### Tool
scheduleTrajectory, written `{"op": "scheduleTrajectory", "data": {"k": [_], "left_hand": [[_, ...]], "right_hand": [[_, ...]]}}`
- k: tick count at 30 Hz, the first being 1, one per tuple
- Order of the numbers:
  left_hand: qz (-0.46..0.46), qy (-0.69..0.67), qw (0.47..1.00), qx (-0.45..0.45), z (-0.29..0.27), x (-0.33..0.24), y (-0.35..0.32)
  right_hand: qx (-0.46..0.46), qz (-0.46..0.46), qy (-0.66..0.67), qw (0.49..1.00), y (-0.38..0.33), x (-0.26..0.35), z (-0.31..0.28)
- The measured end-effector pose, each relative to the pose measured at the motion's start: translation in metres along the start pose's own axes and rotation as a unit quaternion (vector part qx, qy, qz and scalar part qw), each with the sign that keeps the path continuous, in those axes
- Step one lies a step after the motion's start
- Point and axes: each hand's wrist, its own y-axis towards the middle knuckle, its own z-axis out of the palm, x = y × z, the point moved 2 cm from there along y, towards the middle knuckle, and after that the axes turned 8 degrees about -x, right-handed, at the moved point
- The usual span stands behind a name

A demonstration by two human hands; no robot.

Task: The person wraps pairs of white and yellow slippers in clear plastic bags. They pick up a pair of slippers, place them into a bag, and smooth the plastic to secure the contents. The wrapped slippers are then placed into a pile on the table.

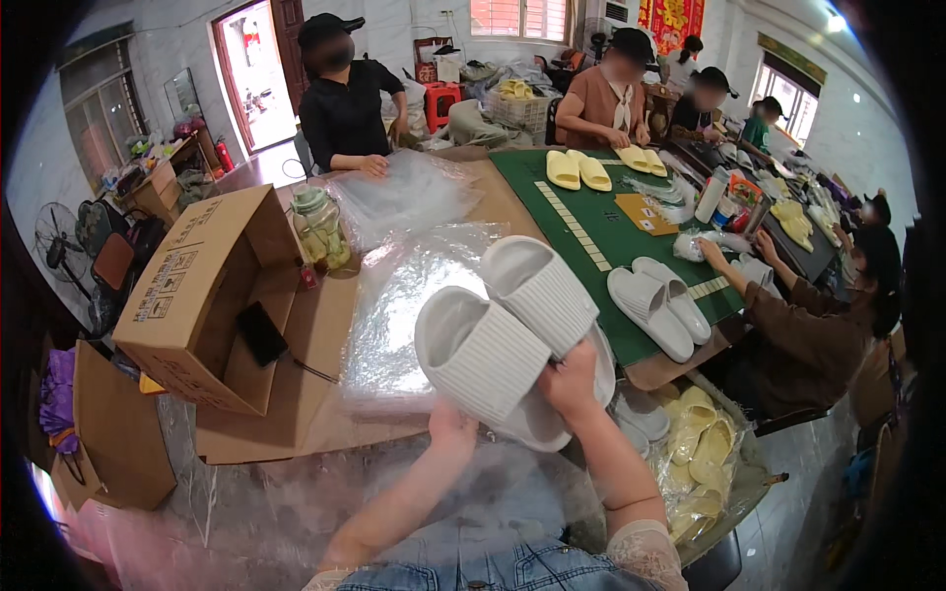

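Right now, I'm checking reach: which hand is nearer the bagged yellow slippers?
Right. The right hand, holding the white slippers, is beyond and left of the bagged yellow slippers. The left hand, at the white slippers' lower edge, is farther left.

Pale, grey-veined marble-look walls (389, 28) are lit by daylight through a tall, bright open doorway (258, 89), edged on its right by a dark brown wooden door (289, 49). To the doorway's left, a barred window (103, 98), a rectangular mirror (181, 94) and a cluttered wooden desk (153, 192) can be seen; a red fire extinguisher (224, 155) is placed just beside the opening. Nearer than the doorway, at far left, a black standing fan (59, 241) is seen. To the doorway's right are found a red plastic stool (442, 101), a second barred window (517, 18), a red-and-gold wall hanging (672, 20), a third window (788, 98) and a glowing white ceiling light (836, 23). Nearer and rightward of the doorway, a green-topped bench (581, 207) is set above grey floor (798, 512).
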Motion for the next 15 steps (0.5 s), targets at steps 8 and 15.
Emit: {"op": "scheduleTrajectory", "data": {"k": [8, 15], "left_hand": [[-0.044, -0.047, 0.996, 0.054, -0.014, 0.013, 0.009], [-0.036, 0.043, 0.997, -0.049, -0.052, 0.027, 0.035]], "right_hand": [[-0.020, 0.069, -0.165, 0.984, 0.058, -0.090, 0.048], [0.209, 0.000, -0.230, 0.951, 0.062, -0.081, 0.125]]}}
